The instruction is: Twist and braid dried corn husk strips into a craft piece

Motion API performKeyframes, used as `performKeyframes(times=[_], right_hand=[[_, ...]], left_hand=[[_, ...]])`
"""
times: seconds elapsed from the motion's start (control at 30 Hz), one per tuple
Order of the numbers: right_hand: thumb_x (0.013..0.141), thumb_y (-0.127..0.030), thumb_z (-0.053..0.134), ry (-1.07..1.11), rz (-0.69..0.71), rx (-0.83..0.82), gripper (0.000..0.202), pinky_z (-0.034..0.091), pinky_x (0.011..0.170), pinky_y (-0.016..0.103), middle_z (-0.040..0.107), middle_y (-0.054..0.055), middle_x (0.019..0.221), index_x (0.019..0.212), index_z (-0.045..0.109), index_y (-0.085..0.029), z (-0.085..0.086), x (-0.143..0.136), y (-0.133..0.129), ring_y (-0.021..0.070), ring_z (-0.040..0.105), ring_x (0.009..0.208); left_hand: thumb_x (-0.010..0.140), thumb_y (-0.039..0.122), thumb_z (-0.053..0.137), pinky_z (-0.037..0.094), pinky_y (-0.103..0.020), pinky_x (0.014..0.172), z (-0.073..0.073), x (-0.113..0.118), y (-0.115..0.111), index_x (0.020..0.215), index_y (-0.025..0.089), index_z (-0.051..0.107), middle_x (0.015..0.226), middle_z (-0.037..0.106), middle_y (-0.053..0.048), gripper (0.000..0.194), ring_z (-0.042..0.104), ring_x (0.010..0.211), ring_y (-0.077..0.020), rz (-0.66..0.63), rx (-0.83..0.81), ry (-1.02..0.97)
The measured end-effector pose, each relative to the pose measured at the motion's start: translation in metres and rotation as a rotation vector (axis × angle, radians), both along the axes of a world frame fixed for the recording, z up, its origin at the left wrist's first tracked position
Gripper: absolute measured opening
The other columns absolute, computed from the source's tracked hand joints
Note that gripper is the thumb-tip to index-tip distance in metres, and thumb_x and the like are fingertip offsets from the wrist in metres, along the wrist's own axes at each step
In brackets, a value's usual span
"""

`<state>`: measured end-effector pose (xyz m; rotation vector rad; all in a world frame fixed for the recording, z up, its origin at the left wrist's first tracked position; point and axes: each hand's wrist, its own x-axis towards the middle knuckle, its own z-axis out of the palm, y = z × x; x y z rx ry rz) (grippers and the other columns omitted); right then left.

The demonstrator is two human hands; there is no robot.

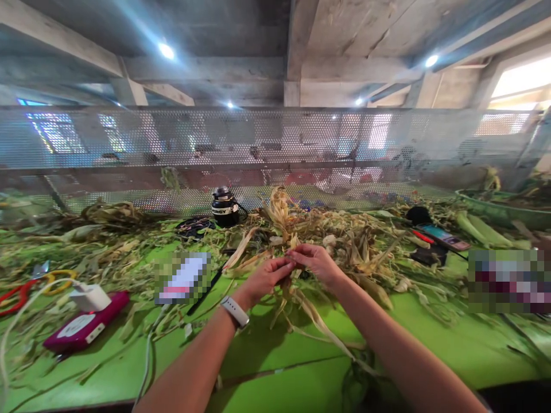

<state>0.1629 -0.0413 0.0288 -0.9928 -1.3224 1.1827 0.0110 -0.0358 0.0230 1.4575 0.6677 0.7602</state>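
Round white ceiling lamps (166, 50) flare bluish; a rectangular white window (523, 74) glares beyond the far right corner of the glossy lime-green tabletop (482, 350). Soft shadow lies near its front edge; its left end blurs.

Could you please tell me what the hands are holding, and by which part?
The left hand and right hand pinch dry husk strips partway along, ends hanging below; exact spot hidden.

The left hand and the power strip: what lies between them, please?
The head view shows a pixelated item, pale cable, plant scraps and a black rod between the left hand and power strip.
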Motion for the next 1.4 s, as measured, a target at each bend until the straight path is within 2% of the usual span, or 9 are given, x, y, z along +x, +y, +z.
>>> performKeyframes(times=[0.27,0.43,0.57,0.67,0.9,1.0,1.2,1.3,1.4], right_hand=[[0.053,-0.045,0.074,0.022,-0.203,0.051,0.033,0.035,0.053,0.024,0.055,-0.003,0.055,0.062,0.064,-0.014,-0.007,0.004,0.009,0.0088,0.043,0.054],[0.063,-0.039,0.065,0.084,-0.14,-0.116,0.022,0.038,0.05,0.023,0.058,-0.002,0.056,0.066,0.063,-0.017,-0.005,0.01,0.008,0.0107,0.049,0.052],[0.058,-0.026,0.062,0.074,-0.047,-0.189,0.01,0.04,0.052,0.023,0.059,-0.001,0.056,0.056,0.06,-0.017,0.003,0.013,0.002,0.0099,0.05,0.051],[0.06,-0.03,0.064,0.089,0.025,-0.136,0.014,0.039,0.052,0.022,0.058,-0.002,0.058,0.06,0.062,-0.016,0.007,0.009,-0.002,0.0085,0.048,0.051],[0.062,-0.049,0.069,-0.007,-0.158,0.116,0.033,0.032,0.047,0.023,0.053,-0.003,0.054,0.064,0.063,-0.016,-0.002,0.006,0.004,0.0086,0.041,0.049],[0.062,-0.053,0.068,-0.024,-0.208,0.128,0.038,0.03,0.047,0.023,0.049,-0.004,0.053,0.062,0.06,-0.016,-0.004,0.009,0.008,0.008,0.039,0.049],[0.069,-0.064,0.054,-0.216,-0.126,-0.002,0.047,0.03,0.049,0.023,0.047,-0.004,0.053,0.061,0.049,-0.017,-0.006,0.01,0.008,0.0088,0.04,0.05],[0.074,-0.064,0.049,-0.381,-0.055,0.077,0.049,0.029,0.051,0.023,0.043,-0.004,0.055,0.059,0.046,-0.017,-0.009,0.008,0.007,0.0089,0.038,0.054],[0.072,-0.063,0.051,-0.413,0.01,0.148,0.047,0.029,0.052,0.023,0.043,-0.004,0.059,0.062,0.048,-0.017,-0.012,0.004,0.007,0.0092,0.037,0.056]], left_hand=[[0.071,0.043,0.067,0.034,-0.022,0.054,0.002,-0.004,-0.006,0.07,0.015,0.066,0.058,0.062,0.0,0.027,0.048,0.052,-0.0088,-0.181,0.023,0.093],[0.064,0.042,0.072,0.034,-0.021,0.055,-0.003,-0.001,0.001,0.068,0.015,0.063,0.062,0.064,0.0,0.029,0.048,0.053,-0.0081,0.024,-0.066,-0.055],[0.066,0.043,0.071,0.032,-0.019,0.05,-0.009,-0.001,0.01,0.074,0.017,0.06,0.066,0.064,0.001,0.029,0.049,0.052,-0.0071,0.173,-0.134,-0.151],[0.066,0.044,0.07,0.032,-0.018,0.05,-0.009,-0.001,0.01,0.074,0.017,0.06,0.064,0.062,0.002,0.03,0.048,0.051,-0.0065,0.165,-0.131,-0.146],[0.061,0.045,0.074,0.034,-0.02,0.051,-0.003,0.002,0.005,0.07,0.015,0.062,0.056,0.056,0.003,0.034,0.043,0.048,-0.0066,0.143,-0.092,-0.134],[0.062,0.044,0.073,0.034,-0.02,0.051,-0.004,0.001,0.006,0.066,0.015,0.063,0.054,0.054,0.003,0.031,0.044,0.05,-0.0069,0.119,-0.05,-0.116],[0.065,0.038,0.071,0.038,-0.019,0.054,-0.007,0.001,0.009,0.072,0.018,0.061,0.069,0.062,0.001,0.024,0.05,0.057,-0.0082,0.21,-0.155,-0.229],[0.059,0.031,0.077,0.038,-0.019,0.055,-0.008,0.001,0.011,0.076,0.018,0.061,0.071,0.062,0.002,0.026,0.052,0.059,-0.0081,0.26,-0.168,-0.333],[0.057,0.029,0.078,0.04,-0.02,0.058,-0.009,0.002,0.013,0.076,0.018,0.062,0.068,0.063,0.002,0.027,0.053,0.06,-0.0091,0.288,-0.153,-0.361]])
